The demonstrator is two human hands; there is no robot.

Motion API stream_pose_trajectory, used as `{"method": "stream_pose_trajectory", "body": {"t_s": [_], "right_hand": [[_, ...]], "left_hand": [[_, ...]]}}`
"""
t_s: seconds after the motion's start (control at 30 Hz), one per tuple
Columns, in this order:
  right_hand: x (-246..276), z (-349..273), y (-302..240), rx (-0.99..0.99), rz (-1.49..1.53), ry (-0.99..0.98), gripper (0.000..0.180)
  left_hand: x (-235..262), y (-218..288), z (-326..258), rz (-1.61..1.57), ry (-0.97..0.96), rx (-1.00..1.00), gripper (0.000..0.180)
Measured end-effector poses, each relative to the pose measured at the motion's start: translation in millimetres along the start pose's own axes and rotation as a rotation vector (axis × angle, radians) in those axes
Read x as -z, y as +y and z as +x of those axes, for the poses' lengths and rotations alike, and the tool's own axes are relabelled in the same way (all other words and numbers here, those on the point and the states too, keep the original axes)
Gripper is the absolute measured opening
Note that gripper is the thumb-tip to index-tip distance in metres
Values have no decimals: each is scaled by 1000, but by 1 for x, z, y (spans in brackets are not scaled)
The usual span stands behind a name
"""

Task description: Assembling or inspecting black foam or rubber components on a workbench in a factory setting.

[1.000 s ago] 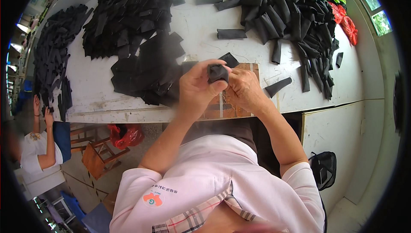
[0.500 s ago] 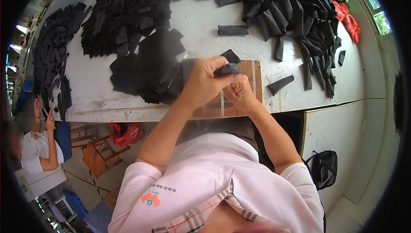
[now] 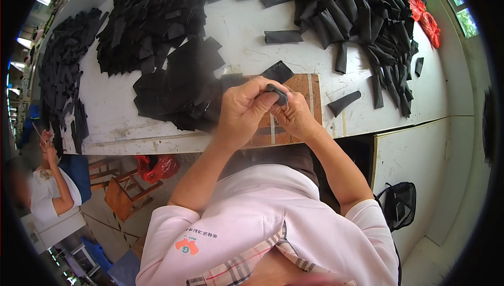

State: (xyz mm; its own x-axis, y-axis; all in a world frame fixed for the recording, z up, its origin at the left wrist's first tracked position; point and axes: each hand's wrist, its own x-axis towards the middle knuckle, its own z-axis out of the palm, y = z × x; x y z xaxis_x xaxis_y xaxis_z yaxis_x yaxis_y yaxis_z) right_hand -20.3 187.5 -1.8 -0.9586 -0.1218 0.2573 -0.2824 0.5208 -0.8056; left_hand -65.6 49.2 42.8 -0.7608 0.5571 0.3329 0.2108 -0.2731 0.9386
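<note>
black fabric piece (image 3: 276, 93) pinched between your left hand (image 3: 244, 110) and right hand (image 3: 295, 116) (fingers clenched), above wooden board (image 3: 304, 89) at table's (image 3: 247, 28) near edge.

— Hands? — Left hand (image 3: 245, 108) and right hand (image 3: 294, 115) pinch one small black fabric piece (image 3: 277, 93) above the wooden board (image 3: 302, 89).
— Table (image 3: 247, 28)? — Black fabric heaps (image 3: 157, 34); count unclear.

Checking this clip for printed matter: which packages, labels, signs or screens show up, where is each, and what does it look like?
Round orange and green chest logo with a line of small print: on the wearer's pale pink shirt, bottom centre.
Red crumpled plastic bags: far right end of the white worktable, beside the black fabric pieces.
Red plastic bag: under the table edge, by a wooden stool.
No signs or screens visible.
</note>
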Motion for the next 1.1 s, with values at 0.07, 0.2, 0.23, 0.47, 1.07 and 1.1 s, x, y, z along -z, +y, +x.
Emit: {"method": "stream_pose_trajectory", "body": {"t_s": [0.07,0.2,0.23,0.47,1.07,1.1], "right_hand": [[-1,1,1,-19,61,-7,6],[10,3,-2,172,-3,52,14],[5,1,0,77,92,32,14],[6,4,-7,36,-69,-8,15],[4,5,-7,69,-187,8,28],[3,3,-6,117,-149,78,28]], "left_hand": [[-2,1,1,-54,68,57,21],[6,9,10,229,-45,-39,22],[8,9,12,313,-90,-14,22],[-7,4,1,201,133,-69,14],[13,-6,-10,-526,301,-32,14],[13,-7,-10,-499,291,-44,14]]}}
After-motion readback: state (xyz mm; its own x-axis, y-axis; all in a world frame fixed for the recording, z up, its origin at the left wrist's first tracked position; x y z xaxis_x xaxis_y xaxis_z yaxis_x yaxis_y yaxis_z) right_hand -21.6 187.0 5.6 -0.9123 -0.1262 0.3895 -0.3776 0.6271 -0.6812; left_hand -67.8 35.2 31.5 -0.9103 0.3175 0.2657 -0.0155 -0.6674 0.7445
